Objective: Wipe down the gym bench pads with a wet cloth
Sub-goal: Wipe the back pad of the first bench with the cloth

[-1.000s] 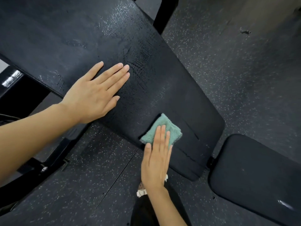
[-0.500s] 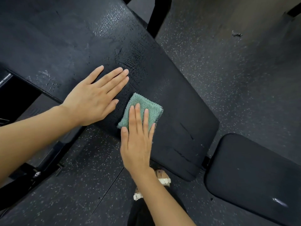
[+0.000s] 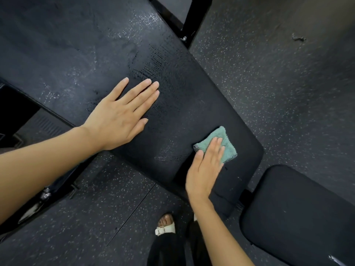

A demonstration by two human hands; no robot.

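On bench pad (image 3: pixel 192 104): right hand (image 3: pixel 205 169) flat on green cloth (image 3: pixel 228 144); left hand (image 3: pixel 121 116) flat

Speckled rubber floor (image 3: pixel 269 83) w/ white sandal (image 3: pixel 165 228) (toes showing); black frame post (image 3: pixel 194 20) at top.

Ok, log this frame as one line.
step: wiping back pad | right hand: flat on green cloth, near pad's seat-side end | left hand: flat on pad, apart from cloth | seat pad: untouched
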